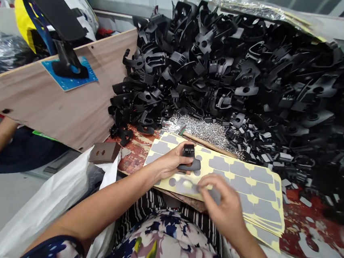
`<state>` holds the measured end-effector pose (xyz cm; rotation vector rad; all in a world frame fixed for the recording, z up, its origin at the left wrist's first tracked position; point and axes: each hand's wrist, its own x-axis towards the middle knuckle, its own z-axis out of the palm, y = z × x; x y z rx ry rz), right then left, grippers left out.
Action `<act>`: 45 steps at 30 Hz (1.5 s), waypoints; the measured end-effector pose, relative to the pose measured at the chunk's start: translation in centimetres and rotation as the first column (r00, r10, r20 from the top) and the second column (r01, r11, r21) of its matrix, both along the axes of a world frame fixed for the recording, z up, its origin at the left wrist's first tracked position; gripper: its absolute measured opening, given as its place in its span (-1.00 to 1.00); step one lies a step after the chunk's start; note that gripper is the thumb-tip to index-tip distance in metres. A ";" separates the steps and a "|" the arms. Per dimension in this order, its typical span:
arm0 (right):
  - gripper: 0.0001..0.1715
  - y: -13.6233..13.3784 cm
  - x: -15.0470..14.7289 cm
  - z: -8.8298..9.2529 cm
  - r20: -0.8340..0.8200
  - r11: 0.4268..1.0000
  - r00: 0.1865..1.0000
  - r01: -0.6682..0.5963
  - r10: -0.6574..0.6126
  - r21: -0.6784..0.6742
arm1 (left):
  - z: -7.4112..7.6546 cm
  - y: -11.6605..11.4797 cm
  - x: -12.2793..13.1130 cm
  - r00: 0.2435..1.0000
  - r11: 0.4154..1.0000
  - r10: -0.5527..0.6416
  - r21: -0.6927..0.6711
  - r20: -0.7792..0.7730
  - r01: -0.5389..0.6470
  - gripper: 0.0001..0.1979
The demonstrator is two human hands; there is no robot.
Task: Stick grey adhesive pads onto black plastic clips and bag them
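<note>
Holds a black plastic part (190, 164) in the left-hand grip (170, 162), with thumb and fingers closed on it, over stacked yellow sheets of grey stickers (242, 169). Poises the right-hand grip (225, 203) over the near edge of the same sheets, with blurred thumb and forefinger almost together; cannot tell whether pinching anything. Has beyond the sheets, on the worn red bench (137, 145), a wooden-handled tool (210, 144), a heap of silvery metal bits (208, 130) and a tall pile of black pieces (202, 67). Has a brown block (104, 153) off to the left.

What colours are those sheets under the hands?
The sheets are pale yellow with grey shapes, clearest in head view.
</note>
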<state>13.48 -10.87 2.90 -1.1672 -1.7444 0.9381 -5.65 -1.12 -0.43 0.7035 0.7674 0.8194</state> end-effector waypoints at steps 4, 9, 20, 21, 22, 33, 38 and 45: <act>-0.93 2.8 1.5 -2.8 -0.112 0.965 0.959 0.260 -0.261 -0.020 | 1.0 -2.3 -0.4 0.987 0.988 0.074 -0.141 0.140 -0.054 -0.45; -0.91 3.6 0.7 -4.3 -0.142 0.972 0.962 0.231 -0.235 -0.040 | 1.0 -3.4 -0.1 0.968 0.974 0.141 -0.206 0.206 -0.098 -0.58; -0.88 3.9 0.0 -6.0 -0.123 0.961 0.953 0.273 -0.277 -0.044 | 0.6 -3.4 0.0 0.967 0.989 0.058 -0.145 0.250 -0.022 -0.62; -0.89 3.9 0.0 -5.9 -0.116 0.961 0.954 0.274 -0.277 -0.042 | 0.6 -3.4 0.0 0.966 0.989 0.057 -0.149 0.252 -0.020 -0.62; -0.90 3.9 0.0 -5.8 -0.107 0.961 0.955 0.274 -0.277 -0.037 | 0.6 -3.5 0.0 0.965 0.988 0.056 -0.151 0.254 -0.018 -0.61; -0.67 2.5 -1.4 -4.8 0.203 0.898 0.921 0.244 -0.333 0.365 | -1.2 -4.7 1.9 0.974 0.953 0.221 0.221 -0.049 -0.206 -0.51; -0.24 2.0 -1.8 -5.0 0.292 0.762 0.868 0.141 -0.403 0.632 | -1.7 -5.0 2.5 0.917 0.871 0.382 0.375 -0.115 -0.316 -0.59; -0.27 3.6 -1.0 -3.5 0.254 0.976 0.953 0.125 -0.167 0.176 | 2.0 -5.8 -1.7 0.993 0.952 0.109 0.294 -0.053 -0.089 -0.51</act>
